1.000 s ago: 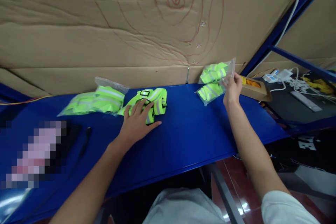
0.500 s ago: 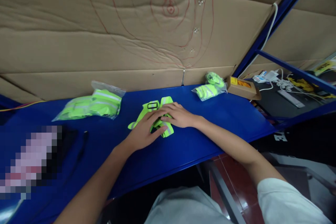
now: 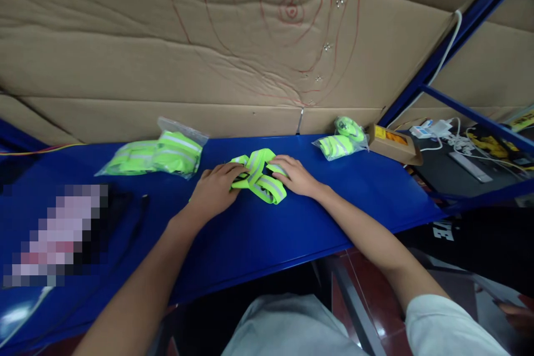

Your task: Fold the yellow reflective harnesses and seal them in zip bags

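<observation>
A loose neon-green reflective strap (image 3: 262,180) with grey bands lies bunched on the blue table (image 3: 292,228), between my hands. My left hand (image 3: 215,189) grips its left end, fingers curled round the webbing. My right hand (image 3: 294,174) pinches the strap's right side with bent fingers. One clear bag of green straps (image 3: 154,154) lies to the left by the wall. A second, smaller bag of straps (image 3: 340,143) lies at the back right.
A cardboard sheet (image 3: 208,44) with red pen marks forms the back wall. A small cardboard box (image 3: 394,143) sits right of the smaller bag. A black pen (image 3: 139,208) lies at the left. Cables and a power strip (image 3: 450,133) lie on a lower shelf at right.
My right hand let go of the bag at the back right and came to the loose strap. Both hands now hold the strap, which has been gathered into a tighter bundle.
</observation>
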